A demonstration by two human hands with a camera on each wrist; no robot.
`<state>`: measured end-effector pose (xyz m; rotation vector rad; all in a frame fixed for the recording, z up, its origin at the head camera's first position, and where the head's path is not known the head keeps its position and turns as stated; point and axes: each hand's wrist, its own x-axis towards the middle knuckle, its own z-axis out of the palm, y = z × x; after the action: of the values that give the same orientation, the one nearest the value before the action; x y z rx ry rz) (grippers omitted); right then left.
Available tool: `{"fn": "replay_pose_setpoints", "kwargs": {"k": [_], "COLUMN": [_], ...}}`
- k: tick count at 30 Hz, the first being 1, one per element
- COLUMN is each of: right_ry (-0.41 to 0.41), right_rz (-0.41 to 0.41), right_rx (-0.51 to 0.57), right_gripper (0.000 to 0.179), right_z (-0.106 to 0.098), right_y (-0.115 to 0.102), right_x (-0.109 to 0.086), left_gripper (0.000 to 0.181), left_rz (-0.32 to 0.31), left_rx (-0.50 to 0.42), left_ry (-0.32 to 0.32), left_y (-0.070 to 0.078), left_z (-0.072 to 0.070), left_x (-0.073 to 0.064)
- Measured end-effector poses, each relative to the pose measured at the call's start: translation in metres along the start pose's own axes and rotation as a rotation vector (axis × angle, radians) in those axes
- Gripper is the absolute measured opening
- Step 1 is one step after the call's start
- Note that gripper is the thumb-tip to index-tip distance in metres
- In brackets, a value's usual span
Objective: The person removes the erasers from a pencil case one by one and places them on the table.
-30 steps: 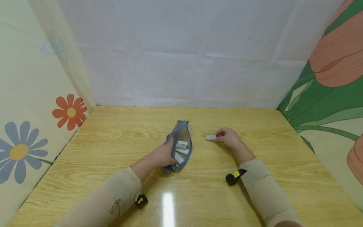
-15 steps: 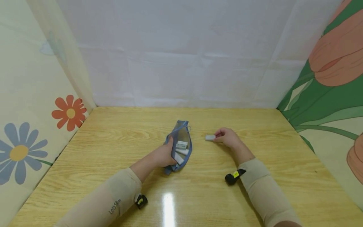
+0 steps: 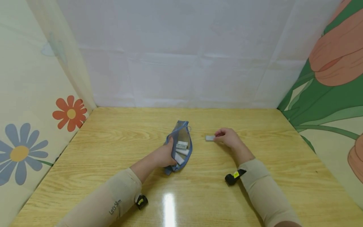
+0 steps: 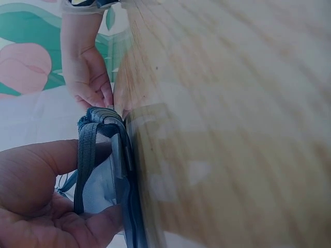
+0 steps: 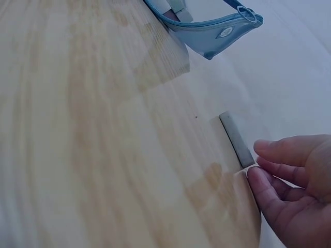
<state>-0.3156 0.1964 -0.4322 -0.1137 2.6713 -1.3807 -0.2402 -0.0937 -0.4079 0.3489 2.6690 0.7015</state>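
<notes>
Clearly, a slim, straight-edged grey block [image 3: 209, 138] lies at three o'clock from the blue pouch [image 3: 185, 133] pinched by the left hand [image 3: 164, 155]; whether the right hand [image 3: 227, 137] grips it, I cannot tell.

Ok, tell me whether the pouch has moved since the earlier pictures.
No: in the head view, the pouch shows no visible shift in any direction against the table.

1 pale grey block [image 3: 209, 138] lies right of the gaping blue pouch [image 3: 176, 134].
</notes>
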Motion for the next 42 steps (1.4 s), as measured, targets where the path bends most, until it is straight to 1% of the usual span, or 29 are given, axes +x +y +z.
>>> {"fn": "replay_pose_setpoints", "kwargs": {"k": [4, 7, 9, 12, 16, 23, 28, 33, 36, 38, 42], "right_ry": [0.003, 0.016, 0.026, 0.028, 0.010, -0.036, -0.073, -0.103, -0.111, -0.117, -0.123], "right_rz": [-0.007, -0.018, -0.037, -0.070, -0.116, -0.151, -0.205, -0.261, -0.267, -0.256, -0.207], "right_rx": [-0.016, -0.007, 0.000, -0.019, -0.046, -0.021, -0.026, -0.048, -0.078, -0.098, -0.098], "right_gripper": [0.026, 0.028, 0.028, 0.028, 0.029, 0.028, 0.024, 0.019, 0.016, 0.016, 0.021], "right_z": [-0.001, -0.001, 0.000, 0.002, 0.008, 0.021, 0.033, 0.046, 0.053, 0.058, 0.065], "right_y": [-0.002, -0.006, -0.010, -0.017, -0.028, -0.049, -0.060, -0.070, -0.073, -0.074, -0.074], "right_x": [-0.001, -0.003, -0.004, -0.006, -0.009, -0.016, -0.022, -0.027, -0.028, -0.028, -0.028], "left_gripper": [0.111, 0.111, 0.111, 0.111, 0.111, 0.111, 0.112, 0.112, 0.112, 0.112, 0.112], "left_rz": [0.000, -0.001, -0.002, -0.001, 0.003, 0.013, 0.018, 0.017, 0.020, 0.028, 0.037], "left_rx": [0.001, 0.002, 0.004, 0.006, 0.000, 0.003, 0.010, -0.010, -0.013, -0.004, 0.012], "left_ry": [-0.001, -0.001, -0.001, 0.000, -0.001, 0.006, 0.013, 0.002, 0.004, 0.013, 0.027], "left_y": [0.000, 0.000, 0.000, 0.000, 0.001, 0.000, 0.000, 0.000, -0.001, -0.001, -0.001], "left_z": [0.000, 0.000, 0.000, 0.000, -0.001, -0.001, -0.001, -0.001, -0.001, -0.001, 0.000], "left_x": [0.000, 0.000, 0.000, -0.001, -0.001, 0.000, 0.000, 0.000, 0.000, 0.000, 0.000]}}
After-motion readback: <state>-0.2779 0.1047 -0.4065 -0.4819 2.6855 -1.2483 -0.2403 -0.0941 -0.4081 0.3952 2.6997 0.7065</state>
